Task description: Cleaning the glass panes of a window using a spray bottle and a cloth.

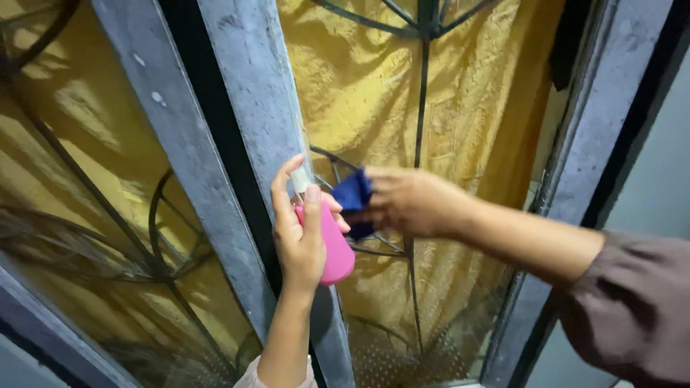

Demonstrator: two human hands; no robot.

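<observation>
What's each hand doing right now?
Left hand: closed around a pink spray bottle.
Right hand: closed on a blue cloth against the window glass.

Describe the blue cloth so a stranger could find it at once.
Start at the window pane backed by a yellow curtain and dark metal scrollwork. The right hand presses a bunched cloth against the glass at mid-height. It is the only dark blue thing, just right of the pink bottle in the left hand.
</observation>
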